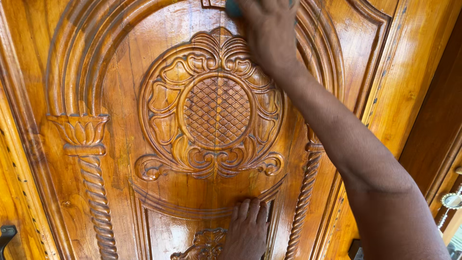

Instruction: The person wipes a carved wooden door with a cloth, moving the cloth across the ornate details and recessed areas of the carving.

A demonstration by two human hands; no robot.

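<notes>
A glossy carved wooden door fills the view, with a round floral medallion under an arch. My right hand reaches up to the top of the arch and is closed on a teal cloth or sponge, pressed against the wood; most of that item is hidden by my fingers and the frame edge. My left hand lies flat, fingers together, on the lower carved panel just below the medallion. It holds nothing.
Twisted rope columns flank the arch on both sides. The door frame runs up the right. A dark metal handle shows at the lower left edge, and a small shiny fitting at the far right.
</notes>
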